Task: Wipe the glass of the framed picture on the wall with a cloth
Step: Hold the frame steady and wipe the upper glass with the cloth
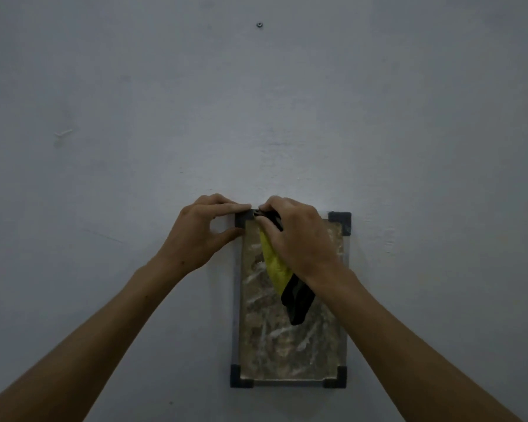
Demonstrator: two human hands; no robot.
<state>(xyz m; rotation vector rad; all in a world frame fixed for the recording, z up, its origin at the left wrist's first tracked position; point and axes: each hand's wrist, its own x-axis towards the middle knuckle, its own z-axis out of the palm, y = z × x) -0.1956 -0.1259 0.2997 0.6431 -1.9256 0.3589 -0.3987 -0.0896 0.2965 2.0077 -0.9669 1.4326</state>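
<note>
Pale grey wall (134, 117) fills the view, with a small screw or plug (259, 25) set high up in it. Low on the wall hangs the framed picture (290, 345), upright, with dark corner caps and streaked glass. At its top left corner the left hand (201, 236) pinches the frame edge between fingers and thumb. Just beside it the right hand (299, 239) lies over the upper glass, fingers curled round a yellow and black cloth (282, 275) whose black end hangs down across the glass
</note>
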